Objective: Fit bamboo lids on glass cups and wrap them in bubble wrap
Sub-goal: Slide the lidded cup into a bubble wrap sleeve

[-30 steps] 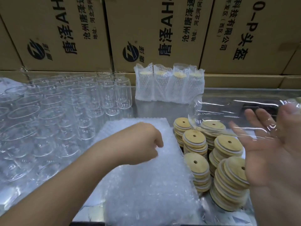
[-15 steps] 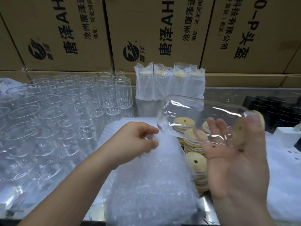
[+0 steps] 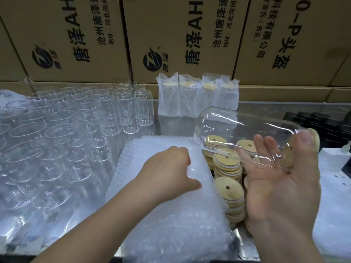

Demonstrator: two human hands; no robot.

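My right hand (image 3: 281, 185) holds a clear glass cup (image 3: 239, 130) on its side, bottom pointing left, with a bamboo lid (image 3: 302, 149) on its mouth under my thumb. My left hand (image 3: 169, 177) rests with curled fingers on a stack of bubble wrap bags (image 3: 167, 205) and pinches the top sheet. Several stacks of bamboo lids (image 3: 228, 188) with small holes stand between the bags and my right hand. Wrapped cups (image 3: 197, 97) stand in a row at the back.
Many empty glass cups (image 3: 76, 126) fill the left of the metal table (image 3: 171, 126). Cardboard boxes (image 3: 182, 35) form a wall behind. Black items (image 3: 319, 126) and a white box (image 3: 338, 156) lie at the right.
My right hand has carried the lidded cup left and closer, over the lid stacks. My left hand stays on the bubble wrap and has taken hold of the top sheet.
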